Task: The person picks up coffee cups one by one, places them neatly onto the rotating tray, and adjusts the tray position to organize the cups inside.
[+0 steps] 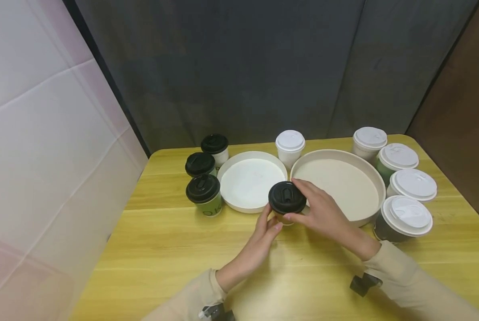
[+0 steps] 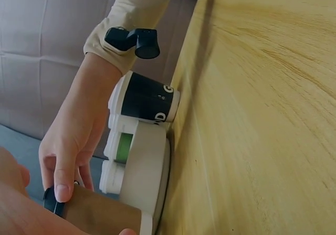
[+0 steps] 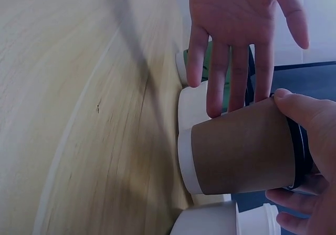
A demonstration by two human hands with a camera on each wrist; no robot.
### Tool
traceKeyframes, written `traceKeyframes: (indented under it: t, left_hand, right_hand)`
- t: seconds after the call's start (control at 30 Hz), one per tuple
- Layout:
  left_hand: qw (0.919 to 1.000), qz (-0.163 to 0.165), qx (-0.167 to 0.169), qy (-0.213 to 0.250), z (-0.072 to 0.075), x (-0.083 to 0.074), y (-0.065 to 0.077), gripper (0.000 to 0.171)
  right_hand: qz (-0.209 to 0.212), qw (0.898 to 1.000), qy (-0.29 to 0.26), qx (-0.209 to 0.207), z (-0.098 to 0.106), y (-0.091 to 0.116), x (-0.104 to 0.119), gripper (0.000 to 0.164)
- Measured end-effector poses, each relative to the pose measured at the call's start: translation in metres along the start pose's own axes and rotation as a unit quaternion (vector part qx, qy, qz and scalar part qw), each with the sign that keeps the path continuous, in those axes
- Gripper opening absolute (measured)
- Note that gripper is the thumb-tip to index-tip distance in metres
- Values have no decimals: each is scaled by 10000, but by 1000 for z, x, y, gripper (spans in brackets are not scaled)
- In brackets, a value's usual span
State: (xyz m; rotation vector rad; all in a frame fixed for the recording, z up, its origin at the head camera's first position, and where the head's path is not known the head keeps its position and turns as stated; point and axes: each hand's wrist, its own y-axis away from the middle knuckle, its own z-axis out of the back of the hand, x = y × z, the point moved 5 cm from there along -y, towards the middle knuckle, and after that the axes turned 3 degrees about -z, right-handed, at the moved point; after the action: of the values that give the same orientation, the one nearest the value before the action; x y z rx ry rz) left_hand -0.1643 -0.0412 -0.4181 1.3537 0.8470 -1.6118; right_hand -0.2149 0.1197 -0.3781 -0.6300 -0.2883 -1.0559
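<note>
The step in hand looks like moving or setting the brown cup [image 3: 244, 148], held mid-tabletop [image 1: 163, 254] before the white tray [image 1: 251, 178] and beige tray [image 1: 337, 183]. The right hand [image 1: 323, 211] grips it near its black lid [image 1: 287, 197]; the left hand [image 1: 259, 240], fingers nearly straight, touches or lies just beside it. The next move likely calls for keeping it upright; white-lidded cups [image 1: 413, 183] near the tabletop's right edge hide their contents.

A smooth, black, round plastic lid [image 1: 286, 197] is topping a matt brown paper cup [image 3: 244, 151] as a yellow wood-grain surface [image 1: 163, 258] is giving off a soft sheen; a white, round, plastic-looking tray [image 1: 252, 183] is appearing smooth, and a dark grey cloth backdrop [image 1: 243, 71] is hanging matt and faintly creased.
</note>
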Motion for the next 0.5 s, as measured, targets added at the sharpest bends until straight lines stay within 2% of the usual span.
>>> traceKeyframes:
  t: [0.5]
  left_hand:
    - [9999, -93, -57, -126, 5, -15, 3, 71]
  right_hand:
    - [16, 9998, -93, -156, 9, -5, 10, 93]
